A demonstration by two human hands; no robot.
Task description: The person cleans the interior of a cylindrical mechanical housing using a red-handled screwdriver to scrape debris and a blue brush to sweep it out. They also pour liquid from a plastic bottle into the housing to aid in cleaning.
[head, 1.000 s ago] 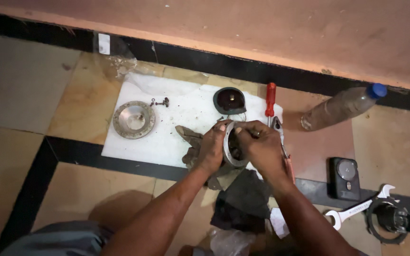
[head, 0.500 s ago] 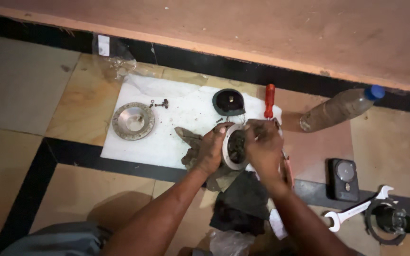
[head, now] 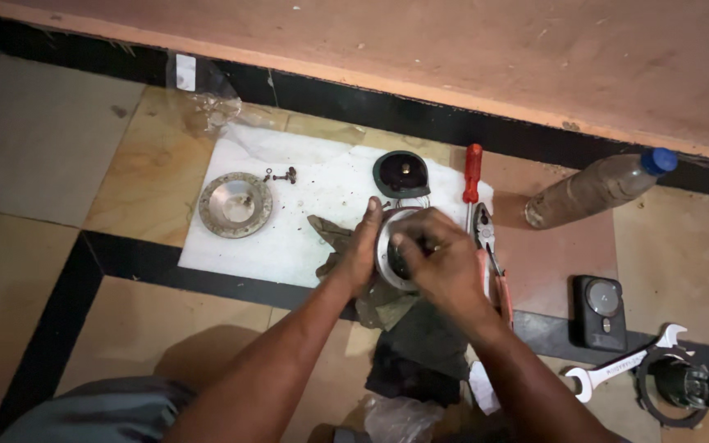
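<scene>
Two hands on one part. L hand (head: 360,250) cups the left rim of a round metal housing (head: 389,243), fingers wrapped on it; R hand (head: 441,261) covers its face, fingers curled tight on it, what sits under the fingertips can't tell. Housing sits tilted at the lower right edge of a white sheet (head: 305,193), over a crumpled rag (head: 330,234).

Edges/room: sheet's left half mostly open, only a silver disc (head: 235,204) and small screws (head: 281,175) there. Dark cap (head: 401,174) just above the housing, near touching. Red-handled screwdriver (head: 472,174) at the sheet's right edge, pliers (head: 486,238) just beside R hand, so right side is tight. Black floor band runs under the forearms; dark cloth (head: 420,349) lies there.

Pkgs: clear plastic bag (head: 198,94) w/ small white label, top left by the wall. Plastic bottle (head: 596,190), blue cap, lying on its side, far right. Black device (head: 601,310) w/ round dial, spanner (head: 625,367) below it, well apart from the hands.
</scene>
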